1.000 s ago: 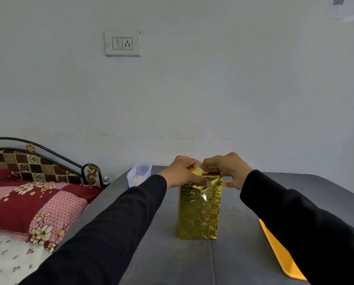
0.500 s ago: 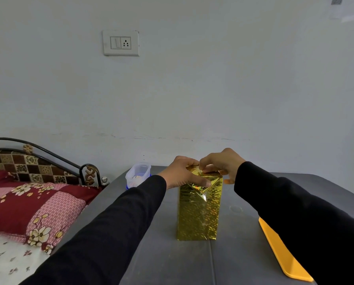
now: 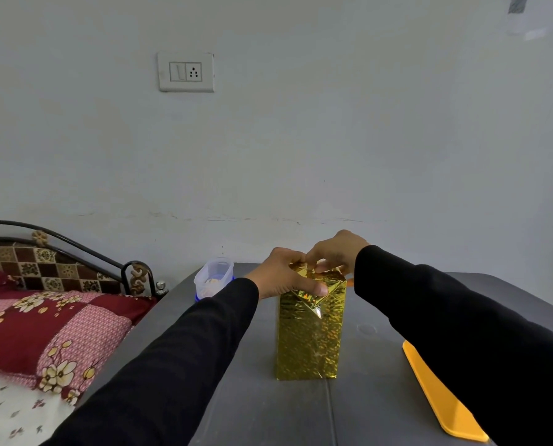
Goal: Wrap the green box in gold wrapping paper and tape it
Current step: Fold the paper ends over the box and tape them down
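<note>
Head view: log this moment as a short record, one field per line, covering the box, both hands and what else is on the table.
box: gold-wrapped box stands upright on the grey table; no green shows
top flap: folded triangle of paper at the near top edge
left hand: left hand grips the top left corner, thumb pressing the flap
right hand: right hand pinches the paper on top
tape: none visible
other items: clear plastic container at the far left of the table; orange flat object at the right
beside table: bed with patterned pillow

At frame centre, left hand [image 3: 281, 274] and right hand [image 3: 336, 252] press gold wrapping paper [image 3: 310, 336] folds atop the upright box on the grey table [image 3: 262, 410]
</note>
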Tool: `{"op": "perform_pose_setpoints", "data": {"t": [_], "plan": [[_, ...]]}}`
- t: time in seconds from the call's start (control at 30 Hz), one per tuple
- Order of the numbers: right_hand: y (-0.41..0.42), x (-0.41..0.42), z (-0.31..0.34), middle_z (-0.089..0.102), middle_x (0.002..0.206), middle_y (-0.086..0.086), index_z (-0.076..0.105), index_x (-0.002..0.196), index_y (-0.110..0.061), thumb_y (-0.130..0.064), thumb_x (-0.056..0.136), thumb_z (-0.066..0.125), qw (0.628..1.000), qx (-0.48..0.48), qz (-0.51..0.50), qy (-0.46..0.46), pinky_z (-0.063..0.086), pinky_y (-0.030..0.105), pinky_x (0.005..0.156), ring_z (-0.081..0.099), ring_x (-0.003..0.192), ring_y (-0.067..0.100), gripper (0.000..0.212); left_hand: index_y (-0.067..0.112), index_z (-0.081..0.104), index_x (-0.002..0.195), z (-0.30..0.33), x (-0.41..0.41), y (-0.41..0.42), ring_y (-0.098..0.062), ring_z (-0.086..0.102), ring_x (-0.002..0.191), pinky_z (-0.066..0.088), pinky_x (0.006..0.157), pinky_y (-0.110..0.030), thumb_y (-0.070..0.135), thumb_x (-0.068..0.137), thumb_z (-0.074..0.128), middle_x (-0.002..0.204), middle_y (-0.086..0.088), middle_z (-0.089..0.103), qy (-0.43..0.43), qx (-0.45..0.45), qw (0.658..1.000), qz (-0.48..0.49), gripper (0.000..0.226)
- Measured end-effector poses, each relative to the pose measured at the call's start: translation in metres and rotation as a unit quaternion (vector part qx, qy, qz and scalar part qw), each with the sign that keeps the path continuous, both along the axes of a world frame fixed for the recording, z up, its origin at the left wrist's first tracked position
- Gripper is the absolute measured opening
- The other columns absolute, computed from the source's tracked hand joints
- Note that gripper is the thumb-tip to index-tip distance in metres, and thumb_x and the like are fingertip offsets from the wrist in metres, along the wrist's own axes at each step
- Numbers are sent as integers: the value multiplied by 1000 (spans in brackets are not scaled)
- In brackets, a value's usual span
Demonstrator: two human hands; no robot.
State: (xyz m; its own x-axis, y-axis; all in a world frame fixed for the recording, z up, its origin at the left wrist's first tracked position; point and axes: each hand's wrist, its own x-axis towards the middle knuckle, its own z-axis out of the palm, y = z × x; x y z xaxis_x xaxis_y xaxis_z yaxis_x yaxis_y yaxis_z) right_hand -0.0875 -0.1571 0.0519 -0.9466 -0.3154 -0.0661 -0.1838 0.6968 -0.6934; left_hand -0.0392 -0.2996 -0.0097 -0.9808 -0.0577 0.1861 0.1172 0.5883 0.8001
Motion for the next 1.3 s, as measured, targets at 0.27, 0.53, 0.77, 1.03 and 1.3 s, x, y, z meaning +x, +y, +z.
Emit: {"op": "perform_pose_setpoints", "data": {"t": [0.27, 0.53, 0.77, 1.03, 1.3], "plan": [[3, -3, 5, 63, 129, 5, 68, 80, -18, -21, 87, 77, 998, 13, 37, -51, 48, 36, 110, 58, 122, 21, 12, 18, 73, 117, -3, -5, -1, -10, 62, 101, 48, 75, -25, 34, 69, 93, 111, 6, 64, 6, -5, 1000, 1, 55], [17, -13, -13, 62, 127, 4, 58, 129, -11, -17, 76, 88, 981, -86, -23, -172, 51, 42, 87, 59, 116, 27, 62, 19, 65, 134, -4, -7, -6, -17, 55, 116, 51, 97, -30, 37, 67, 94, 126, 1, 54, 15, -35, 999, 8, 75], [8, -13, -42, 73, 120, 7, 68, 120, -18, -40, 59, 96, 953, -193, -33, -229, 57, 40, 81, 71, 104, 29, 71, 25, 72, 117, -5, -6, -6, -19, 56, 113, 52, 92, -31, 40, 62, 95, 124, -2, 54, 14, -20, 1000, 10, 61], [-5, -7, -51, 68, 116, 11, 60, 120, -11, -39, 69, 85, 961, -238, -65, -124, 58, 46, 95, 68, 104, 32, 64, 25, 74, 115, -4, -4, -4, -20, 59, 110, 54, 91, -32, 36, 63, 95, 121, -2, 57, 10, -10, 1000, 7, 57], [11, -6, -53, 72, 102, 9, 66, 113, -10, -30, 90, 77, 954, -260, -26, -150, 61, 37, 75, 71, 92, 25, 33, 25, 72, 122, -6, -8, -6, -18, 62, 112, 55, 91, -28, 40, 59, 97, 125, -1, 63, 8, -15, 1000, 2, 69]]}}
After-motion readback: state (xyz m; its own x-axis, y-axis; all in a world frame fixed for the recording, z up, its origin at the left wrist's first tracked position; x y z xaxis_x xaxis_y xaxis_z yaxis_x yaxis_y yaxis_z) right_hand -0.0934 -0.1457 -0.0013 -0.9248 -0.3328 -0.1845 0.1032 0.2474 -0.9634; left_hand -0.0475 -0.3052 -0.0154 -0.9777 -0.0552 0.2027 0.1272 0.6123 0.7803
